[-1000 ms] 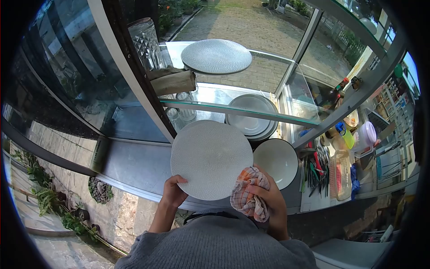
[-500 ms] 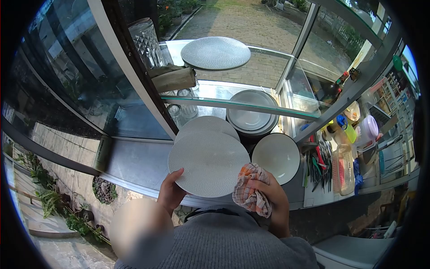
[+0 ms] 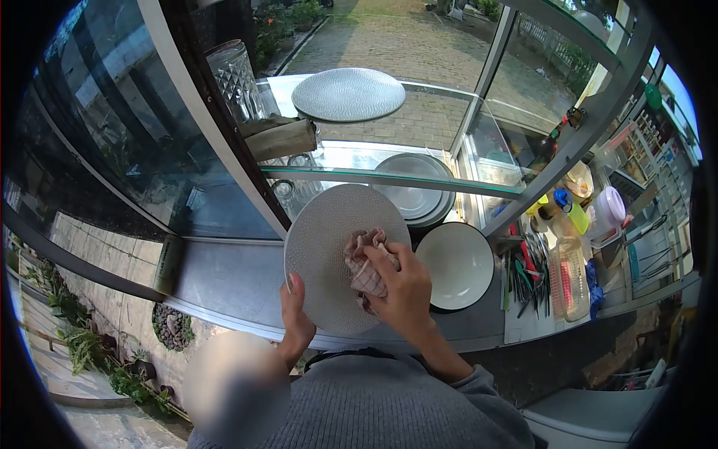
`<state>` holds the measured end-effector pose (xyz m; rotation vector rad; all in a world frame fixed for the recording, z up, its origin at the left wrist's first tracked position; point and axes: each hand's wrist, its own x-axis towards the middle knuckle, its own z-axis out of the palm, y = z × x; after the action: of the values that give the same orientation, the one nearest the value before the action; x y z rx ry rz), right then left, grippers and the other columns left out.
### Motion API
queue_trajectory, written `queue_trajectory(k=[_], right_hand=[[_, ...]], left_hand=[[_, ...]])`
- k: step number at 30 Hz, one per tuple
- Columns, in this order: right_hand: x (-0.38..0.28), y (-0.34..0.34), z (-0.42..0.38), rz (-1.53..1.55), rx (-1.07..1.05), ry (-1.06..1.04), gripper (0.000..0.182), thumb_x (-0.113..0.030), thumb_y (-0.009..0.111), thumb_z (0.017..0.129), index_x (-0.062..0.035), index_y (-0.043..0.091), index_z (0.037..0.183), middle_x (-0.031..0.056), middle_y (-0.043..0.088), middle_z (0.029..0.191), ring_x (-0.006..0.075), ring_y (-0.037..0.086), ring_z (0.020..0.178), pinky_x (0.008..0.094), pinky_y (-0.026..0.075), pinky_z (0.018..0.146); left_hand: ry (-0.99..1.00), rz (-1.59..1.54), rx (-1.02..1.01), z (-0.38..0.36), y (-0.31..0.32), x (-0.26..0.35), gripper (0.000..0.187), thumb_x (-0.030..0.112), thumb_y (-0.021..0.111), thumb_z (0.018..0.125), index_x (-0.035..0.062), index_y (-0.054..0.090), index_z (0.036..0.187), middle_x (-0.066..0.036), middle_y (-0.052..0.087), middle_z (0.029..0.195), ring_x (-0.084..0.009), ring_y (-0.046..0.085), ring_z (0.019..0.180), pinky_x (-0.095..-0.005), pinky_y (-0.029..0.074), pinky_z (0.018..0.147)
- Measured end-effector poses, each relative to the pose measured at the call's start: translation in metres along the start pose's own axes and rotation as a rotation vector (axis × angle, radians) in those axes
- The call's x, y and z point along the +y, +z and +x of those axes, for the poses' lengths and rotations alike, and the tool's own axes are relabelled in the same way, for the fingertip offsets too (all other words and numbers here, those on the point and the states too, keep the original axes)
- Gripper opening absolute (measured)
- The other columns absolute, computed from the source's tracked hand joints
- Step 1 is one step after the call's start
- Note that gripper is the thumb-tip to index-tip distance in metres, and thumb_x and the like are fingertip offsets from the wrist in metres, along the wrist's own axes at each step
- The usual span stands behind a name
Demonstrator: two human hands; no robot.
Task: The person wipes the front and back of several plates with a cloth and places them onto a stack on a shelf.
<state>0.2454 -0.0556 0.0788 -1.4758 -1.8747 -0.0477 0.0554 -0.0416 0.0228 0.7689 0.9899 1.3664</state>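
A round, pale grey plate with a dimpled surface (image 3: 318, 239) is tilted up in front of me. My left hand (image 3: 296, 318) grips its lower left edge, the thumb lying on the face. Crumpled in my right hand (image 3: 407, 292) is a checked cloth (image 3: 365, 262), which lies against the middle of the plate. Just right of the plate sits a cream bowl with a dark rim (image 3: 456, 266). Behind it is a stack of grey plates (image 3: 411, 196), partly hidden by the shelf edge. The lower surface right behind the held plate is hidden.
A glass shelf (image 3: 449, 182) crosses above the stack and carries another textured plate (image 3: 348, 93). Drinking glasses (image 3: 288, 196) and a cut-glass vessel (image 3: 235, 82) stand left. Cutlery (image 3: 527, 277) and a plastic basket (image 3: 570, 280) lie right. A metal post (image 3: 217, 112) rises at left.
My right hand has moved left with the cloth, from beside the plate onto its face. The plate has tipped more upright and now covers the other plate seen behind it earlier.
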Motion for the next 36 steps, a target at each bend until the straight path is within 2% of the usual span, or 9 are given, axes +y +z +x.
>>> queue_trajectory(k=[4, 6, 8, 10, 14, 18, 23, 30, 36], right_hand=[[-0.02, 0.016, -0.023, 0.097, 0.086, -0.229, 0.049, -0.024, 0.074, 0.059, -0.018, 0.063, 0.106, 0.0081, 0.054, 0.099, 0.0246, 0.058, 0.08, 0.0334, 0.046, 0.063], [0.0, 0.023, -0.028, 0.203, 0.163, -0.292, 0.047, -0.025, 0.068, 0.062, -0.0215, 0.064, 0.108, 0.0055, 0.054, 0.099, 0.0221, 0.058, 0.078, 0.0363, 0.046, 0.064], [0.026, 0.025, -0.016, 0.144, 0.265, -0.264, 0.042, -0.022, 0.071, 0.061, -0.0163, 0.064, 0.103, 0.0075, 0.055, 0.094, 0.0244, 0.058, 0.075, 0.0361, 0.046, 0.061], [0.045, 0.027, 0.006, 0.139, 0.357, -0.187, 0.039, -0.016, 0.072, 0.063, -0.0096, 0.063, 0.1, 0.0103, 0.055, 0.093, 0.0275, 0.057, 0.075, 0.0369, 0.047, 0.063], [0.028, 0.023, 0.036, 0.373, 0.506, -0.024, 0.034, -0.01, 0.068, 0.067, -0.003, 0.061, 0.099, 0.012, 0.054, 0.094, 0.0289, 0.057, 0.079, 0.037, 0.048, 0.068], [-0.021, 0.025, 0.009, 0.541, 0.472, -0.169, 0.031, -0.015, 0.069, 0.072, -0.0048, 0.062, 0.1, 0.0125, 0.056, 0.091, 0.0256, 0.059, 0.076, 0.0349, 0.048, 0.064], [0.008, 0.032, -0.011, 0.276, 0.437, -0.531, 0.031, -0.026, 0.075, 0.068, -0.0123, 0.063, 0.094, 0.0087, 0.058, 0.087, 0.0215, 0.059, 0.065, 0.033, 0.047, 0.052], [0.049, 0.004, 0.042, 0.269, 0.588, -0.051, 0.028, -0.013, 0.071, 0.07, -0.0023, 0.059, 0.093, 0.0136, 0.055, 0.094, 0.0275, 0.058, 0.08, 0.0347, 0.048, 0.07], [-0.009, 0.016, 0.015, 0.408, 0.564, -0.248, 0.036, -0.026, 0.075, 0.062, -0.012, 0.066, 0.094, 0.0087, 0.058, 0.092, 0.0237, 0.061, 0.072, 0.0348, 0.05, 0.061]], left_hand=[[0.095, 0.036, -0.121, -0.002, -0.005, -0.012, 0.044, 0.036, 0.039, 0.1, -0.0014, 0.047, 0.12, -0.009, 0.046, 0.119, -0.0148, 0.043, 0.105, -0.0307, 0.033, 0.094], [0.129, 0.157, 0.014, -0.01, -0.012, -0.024, 0.042, 0.035, 0.04, 0.1, -0.0018, 0.049, 0.117, -0.008, 0.046, 0.118, -0.0136, 0.043, 0.104, -0.0305, 0.033, 0.093], [0.146, 0.195, -0.01, -0.022, -0.004, -0.012, 0.041, 0.033, 0.038, 0.1, -0.0031, 0.05, 0.115, -0.009, 0.046, 0.113, -0.0127, 0.043, 0.099, -0.0297, 0.034, 0.09], [0.464, 0.503, -0.156, -0.03, 0.003, -0.005, 0.042, 0.033, 0.036, 0.1, -0.0049, 0.049, 0.114, -0.009, 0.048, 0.101, -0.0139, 0.044, 0.09, -0.03, 0.035, 0.085], [0.347, 0.471, -0.255, -0.029, 0.014, 0.003, 0.051, 0.039, 0.037, 0.096, -0.0084, 0.052, 0.107, -0.007, 0.055, 0.076, -0.0161, 0.051, 0.072, -0.0303, 0.04, 0.068], [0.402, 0.437, -0.372, -0.02, 0.038, 0.034, 0.057, 0.045, 0.039, 0.093, -0.0091, 0.054, 0.103, -0.01, 0.059, 0.077, -0.0167, 0.055, 0.068, -0.0298, 0.041, 0.06], [0.579, 0.307, -0.322, -0.009, 0.029, 0.03, 0.061, 0.047, 0.038, 0.091, -0.0102, 0.055, 0.1, -0.014, 0.06, 0.073, -0.0221, 0.058, 0.061, -0.0313, 0.043, 0.056], [0.552, 0.502, -0.342, -0.027, 0.026, 0.022, 0.06, 0.046, 0.035, 0.092, -0.0105, 0.054, 0.101, -0.016, 0.06, 0.075, -0.0253, 0.06, 0.064, -0.0328, 0.042, 0.056], [0.534, 0.399, -0.461, -0.027, 0.042, 0.026, 0.061, 0.045, 0.036, 0.092, -0.0116, 0.052, 0.109, -0.018, 0.063, 0.084, -0.0265, 0.062, 0.072, -0.032, 0.046, 0.066]])
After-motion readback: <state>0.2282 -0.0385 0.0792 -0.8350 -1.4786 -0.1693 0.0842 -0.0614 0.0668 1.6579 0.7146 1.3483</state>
